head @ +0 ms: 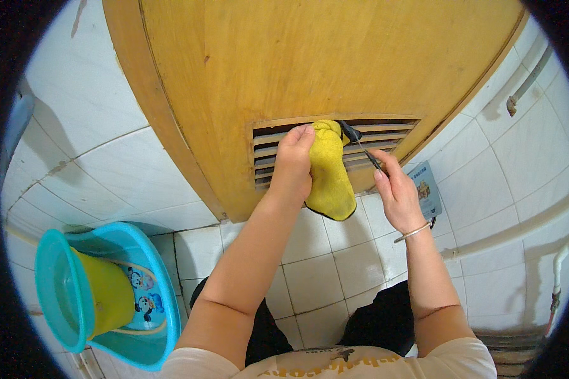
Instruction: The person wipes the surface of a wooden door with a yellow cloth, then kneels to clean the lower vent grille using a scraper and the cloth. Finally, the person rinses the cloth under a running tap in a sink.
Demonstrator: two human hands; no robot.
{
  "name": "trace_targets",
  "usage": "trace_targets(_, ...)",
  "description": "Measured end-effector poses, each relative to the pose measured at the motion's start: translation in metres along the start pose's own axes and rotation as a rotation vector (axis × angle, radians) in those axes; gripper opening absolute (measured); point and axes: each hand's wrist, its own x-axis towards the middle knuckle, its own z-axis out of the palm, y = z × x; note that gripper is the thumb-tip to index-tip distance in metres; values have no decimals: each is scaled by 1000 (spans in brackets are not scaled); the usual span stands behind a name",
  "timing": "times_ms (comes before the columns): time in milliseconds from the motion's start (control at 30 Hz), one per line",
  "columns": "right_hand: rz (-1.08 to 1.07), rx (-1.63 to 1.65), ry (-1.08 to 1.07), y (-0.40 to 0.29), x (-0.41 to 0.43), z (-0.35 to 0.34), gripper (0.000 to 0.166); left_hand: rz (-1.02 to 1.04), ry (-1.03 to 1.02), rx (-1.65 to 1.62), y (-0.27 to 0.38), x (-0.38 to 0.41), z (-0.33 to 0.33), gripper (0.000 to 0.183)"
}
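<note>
My left hand (291,163) grips the upper part of a yellow cloth (333,177) with a dark edge. The cloth hangs in front of the slatted vent (384,128) low in a wooden door (313,57). Its top is folded over, and a dark grey portion (351,132) lies against the slats at the right. Between the thumb and fingers of my right hand (399,194) is a slim tool with a dark handle (373,159) and a thin metal shaft. The shaft points up to the dark portion of the cloth, where its tip is hard to make out.
At the left, a yellow bucket with a turquoise rim (109,293) sits tilted in a blue plastic basin (166,293). A printed card (424,187) is by the wall behind my right hand. Pipes (531,76) run along the tiled right wall. Below is white tiled floor (313,284).
</note>
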Motion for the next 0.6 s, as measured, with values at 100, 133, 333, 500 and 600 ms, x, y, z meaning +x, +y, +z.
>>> trace_targets(100, -265, -129, 75, 12, 10, 6, 27, 115, -12, 192, -2, 3, -4, 28)
trace_targets(133, -288, -147, 67, 12, 14, 8, 26, 156, 14, 271, -5, 6, -8, 29)
trace_targets(333, 254, 505, -70, 23, 21, 34, 22, 288, 112, 652, -9, 12, -16, 29)
trace_targets(500, 555, 988, -27, 8, 26, 54, 21, 388, 79, 907, -5, 4, -10, 29)
trace_targets(600, 558, 1097, -54, -1, 39, 55, 22, 592, 117, 1134, -9, 0, -9, 32)
